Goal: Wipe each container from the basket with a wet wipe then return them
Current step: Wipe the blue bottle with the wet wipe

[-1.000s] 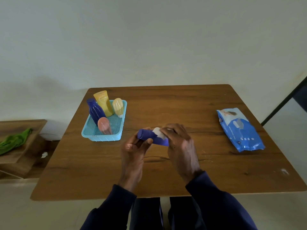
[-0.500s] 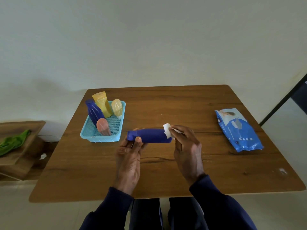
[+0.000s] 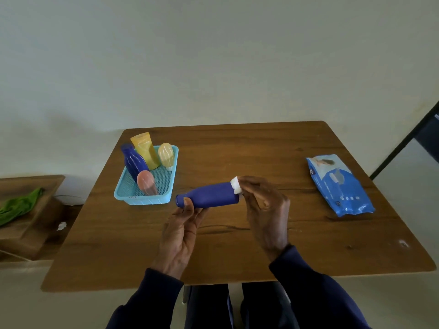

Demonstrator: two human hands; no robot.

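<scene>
A dark blue bottle [image 3: 211, 195] lies sideways in the air above the wooden table [image 3: 237, 245]. My left hand [image 3: 180, 231] grips its left end, thumb on top. My right hand [image 3: 266, 210] pinches a small white wet wipe [image 3: 236, 185] against the bottle's right end. The light blue basket [image 3: 145, 199] stands at the left, holding another blue bottle [image 3: 133, 162], a yellow tube [image 3: 145, 148], a pale yellow bottle [image 3: 166, 155] and a pink bottle [image 3: 146, 182].
A blue pack of wet wipes [image 3: 339, 186] lies at the table's right side. A low wooden shelf [image 3: 23, 224] with a green cloth [image 3: 19, 205] stands left of the table. A dark door frame [image 3: 403, 141] runs at the far right.
My right hand slid the wipe along the bottle from its middle to the right end. The bottle now shows most of its length, with its right end tilted slightly up.
</scene>
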